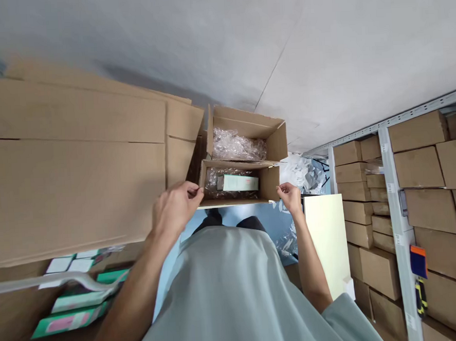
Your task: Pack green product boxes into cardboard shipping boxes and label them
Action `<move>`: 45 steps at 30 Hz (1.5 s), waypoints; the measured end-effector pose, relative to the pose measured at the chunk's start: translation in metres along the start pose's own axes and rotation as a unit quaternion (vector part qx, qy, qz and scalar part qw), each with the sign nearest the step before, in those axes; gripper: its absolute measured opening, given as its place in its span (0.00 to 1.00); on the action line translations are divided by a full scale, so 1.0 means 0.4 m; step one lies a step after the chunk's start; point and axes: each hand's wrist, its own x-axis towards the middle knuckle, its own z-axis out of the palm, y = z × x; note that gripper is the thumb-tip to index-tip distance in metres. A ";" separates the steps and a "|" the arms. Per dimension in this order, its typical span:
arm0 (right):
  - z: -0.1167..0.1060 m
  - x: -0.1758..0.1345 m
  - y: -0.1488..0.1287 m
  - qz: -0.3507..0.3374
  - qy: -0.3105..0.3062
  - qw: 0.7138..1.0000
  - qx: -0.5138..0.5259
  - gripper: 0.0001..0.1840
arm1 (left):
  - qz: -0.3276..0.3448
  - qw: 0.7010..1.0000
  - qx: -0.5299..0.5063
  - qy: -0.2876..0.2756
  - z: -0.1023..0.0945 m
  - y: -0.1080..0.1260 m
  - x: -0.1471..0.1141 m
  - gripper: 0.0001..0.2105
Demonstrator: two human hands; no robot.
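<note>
In the head view, an open cardboard box [269, 184] stands in front of me, with a slim white and pale green carton [239, 182] lying inside on clear bubble wrap [213, 179]. My left hand [178, 204] pinches the box's left edge near its front corner. At the opposite side, my right hand [290, 196] pinches the right edge between thumb and fingers. Directly behind it stands a second open cardboard box [277, 142], partly filled with crumpled bubble wrap [236, 145].
Large flattened cardboard sheets [74, 185] are stacked at left. Below them, green and white packages [79, 303] lie in a carton. Shelving [393, 206] with many brown boxes [424, 169] lines the right, beside a pale yellow panel [325, 241]. White scraps [305, 173] are heaped beyond my right hand.
</note>
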 end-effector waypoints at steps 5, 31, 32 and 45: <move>0.020 0.014 0.000 0.019 -0.022 0.996 0.083 0.30 | -0.004 1.000 -0.007 -0.015 0.001 -0.027 0.023 0.17; 0.080 0.436 -0.389 -0.286 -0.246 0.909 -0.175 0.15 | 0.105 0.992 0.025 0.063 -0.033 0.309 0.276 0.16; 0.128 0.462 -0.407 -0.284 -0.274 0.893 -0.214 0.21 | 0.104 0.992 0.038 0.054 -0.019 0.314 0.296 0.17; 0.378 0.574 -0.416 -0.253 -0.348 0.822 -0.372 0.20 | 0.082 0.990 -0.042 0.104 0.042 0.244 0.255 0.23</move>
